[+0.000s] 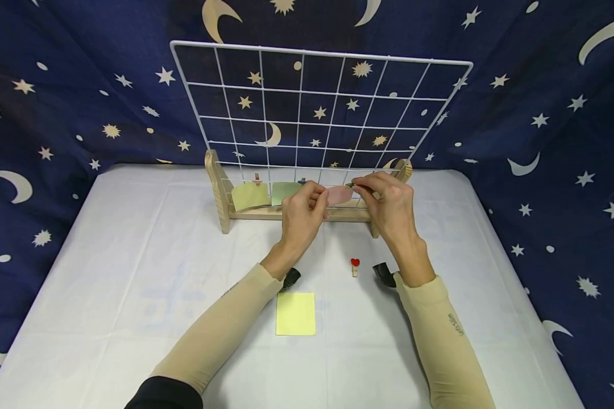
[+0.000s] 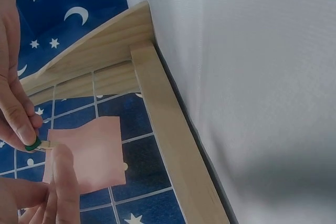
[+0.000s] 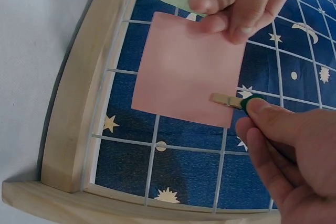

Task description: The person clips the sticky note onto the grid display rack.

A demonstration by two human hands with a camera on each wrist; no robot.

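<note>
Clipping was under way

Head view: just right of centre, the left hand (image 1: 302,213) pinched the pink note (image 1: 340,195) before the wire grid (image 1: 344,55).
Left wrist view: at left, the right hand (image 2: 13,111) grasped a green-ended peg (image 2: 46,144) at the note's edge.
Right wrist view: the peg overlapped the note's lower right corner; I couldn't tell whether it gripped wire.
Judged step: fastening the note. Next move called for seating the peg before letting go.
</note>
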